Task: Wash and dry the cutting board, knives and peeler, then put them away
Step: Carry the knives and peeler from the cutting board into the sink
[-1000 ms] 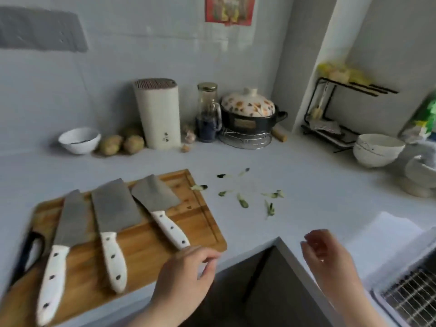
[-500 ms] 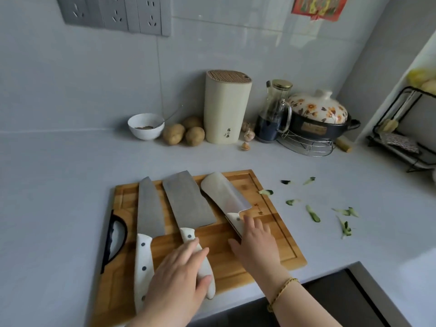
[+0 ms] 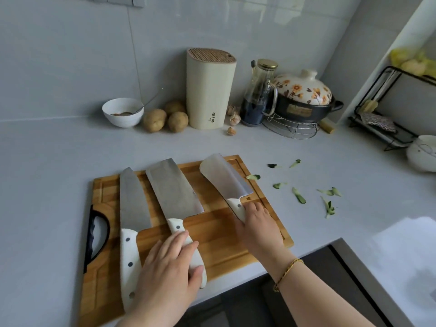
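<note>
Grey worktop [image 3: 59, 173] under a pale tiled wall [image 3: 70, 55], dark sink [image 3: 318, 291] at near right.

Wooden cutting board [image 3: 212, 234] lies flat near the front edge. Three white-handled knives on it, blades pointing away: left knife [image 3: 133, 201], middle knife [image 3: 175, 190] with a broad cleaver blade, right knife [image 3: 226, 179] angled toward the far right corner. Blades apart, not touching each other.

Left hand [image 3: 165, 274]: laid over the middle knife's handle, fingers across the top, thumb against the handle's near right side, so the handle is held between them. Knife flat on the board.

Right hand [image 3: 257, 223]: fingers curled over the right knife's handle, most of it hidden beneath; only the part by the blade shows. Cannot tell whether this blade rests on the wood or is tipped up. Woven bracelet [image 3: 286, 271] on that wrist.

Left knife untouched, just beside the left hand.

Black loop-shaped piece [image 3: 94, 234] at the board's left edge; cannot tell whether it is a handle or a separate tool.

Green peel scraps [image 3: 298, 194] scattered on the worktop right of the board.

Along the wall, left to right: white bowl [image 3: 122, 112] with a spoon, three potatoes [image 3: 154, 120], cream knife block [image 3: 210, 90], garlic bulbs [image 3: 234, 119], glass jug [image 3: 259, 95] of dark liquid, flower-lidded pot [image 3: 304, 90] on a wire trivet [image 3: 292, 131]. Black rack [image 3: 382, 123] in the right corner
</note>
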